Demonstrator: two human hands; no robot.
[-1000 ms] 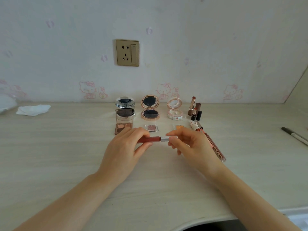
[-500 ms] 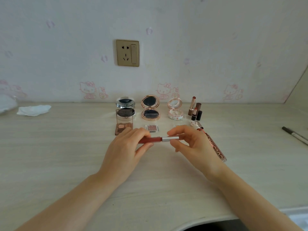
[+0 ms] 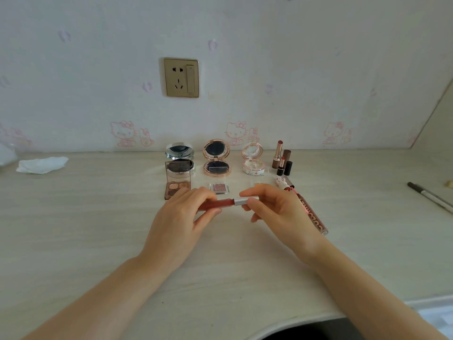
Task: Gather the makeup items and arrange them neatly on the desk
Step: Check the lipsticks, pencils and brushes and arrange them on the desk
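Note:
Both hands hold a red lip gloss tube (image 3: 221, 203) level above the desk (image 3: 73, 229). My left hand (image 3: 181, 217) grips its red body; my right hand (image 3: 274, 209) pinches its silver cap (image 3: 245, 200). Behind them stand three open round compacts: a silver one (image 3: 179, 151), a rose-gold one (image 3: 216, 159) and a pink one (image 3: 253, 159). An open brown eyeshadow palette (image 3: 177, 181) and a small glitter pan (image 3: 219, 188) lie in front of them. Uncapped lipsticks (image 3: 282, 160) stand at the right. A long brown tube (image 3: 312, 217) lies under my right wrist.
A crumpled white tissue (image 3: 41, 164) lies at the far left. A dark pen (image 3: 431, 197) rests near the right edge. A wall socket (image 3: 181, 77) sits above the compacts. The desk's curved front edge (image 3: 318, 317) runs at lower right.
The silver cap end has shifted slightly right, with my right fingers moving along it. The left hand holds steady.

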